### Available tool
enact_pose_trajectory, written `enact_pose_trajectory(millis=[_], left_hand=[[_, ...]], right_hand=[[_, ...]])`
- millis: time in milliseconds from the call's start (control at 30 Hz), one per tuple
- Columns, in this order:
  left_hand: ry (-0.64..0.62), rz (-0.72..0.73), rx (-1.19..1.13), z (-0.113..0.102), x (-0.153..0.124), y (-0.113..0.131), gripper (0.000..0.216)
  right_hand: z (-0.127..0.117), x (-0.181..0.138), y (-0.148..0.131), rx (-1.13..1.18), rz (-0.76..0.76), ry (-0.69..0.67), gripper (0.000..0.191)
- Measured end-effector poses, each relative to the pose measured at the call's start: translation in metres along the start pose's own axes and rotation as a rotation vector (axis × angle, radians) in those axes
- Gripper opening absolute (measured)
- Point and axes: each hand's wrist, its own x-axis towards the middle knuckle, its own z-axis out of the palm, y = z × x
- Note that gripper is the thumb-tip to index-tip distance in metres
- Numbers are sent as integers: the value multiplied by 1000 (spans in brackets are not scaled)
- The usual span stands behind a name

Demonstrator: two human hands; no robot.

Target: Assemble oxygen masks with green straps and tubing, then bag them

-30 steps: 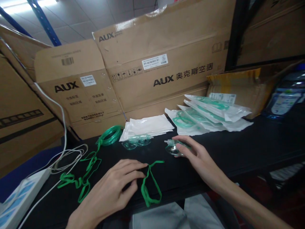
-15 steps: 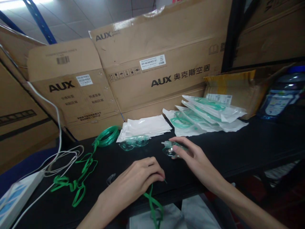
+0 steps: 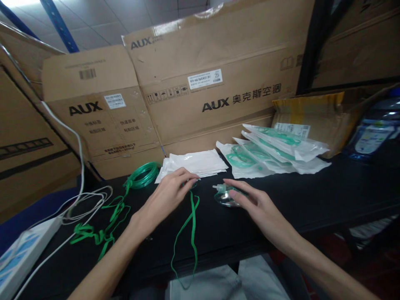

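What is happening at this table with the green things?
A person works at a black table. The left hand pinches one end of a green strap beside a stack of white pouches; the strap trails off the table's front edge. The right hand rests its fingers on a clear mask. More green straps and coiled tubing lie to the left.

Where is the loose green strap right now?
Head view, just left of centre: the green elastic strap hangs from the left hand, left of the clear mask, and trails over the black table front edge.
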Motion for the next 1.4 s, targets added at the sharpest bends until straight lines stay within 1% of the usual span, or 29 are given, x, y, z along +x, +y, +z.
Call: enact_pose_trajectory(millis=[133, 300, 367, 533, 667, 767, 867, 933, 1067, 1200, 1400], left_hand=[[79, 98, -130, 16, -4, 12, 12], [223, 181, -211, 28, -9, 14, 8], [238, 185, -225, 30, -10, 14, 8], [222, 210, -258, 34, -13, 16, 13], [273, 224, -301, 33, -14, 19, 20], [302, 179, -315, 34, -15, 20, 19], [293, 130, -327, 36, -16, 22, 13], [266, 142, -330, 39, -16, 23, 8], [231, 183, -334, 43, -16, 24, 8], [201, 199, -331, 45, -16, 25, 8], [168, 203, -342, 46, -16, 26, 8]], right_hand=[[0, 0, -2, 81, 75, -47, 47], [0, 2, 2, 168, 109, -47, 43], [0, 2, 3, 175, 86, -60, 41], [2, 2, 6, 160, 9, -105, 43], [2, 4, 13, 163, -9, -83, 49], [2, 5, 16, 181, -15, -63, 58], [2, 5, 15, 196, -19, -86, 69], [2, 5, 15, 174, -25, -99, 72], [1, 6, 19, 62, -83, -93, 63], [1, 6, 20, -16, -108, -92, 61], [-2, 0, 14, -99, -131, -167, 51]])
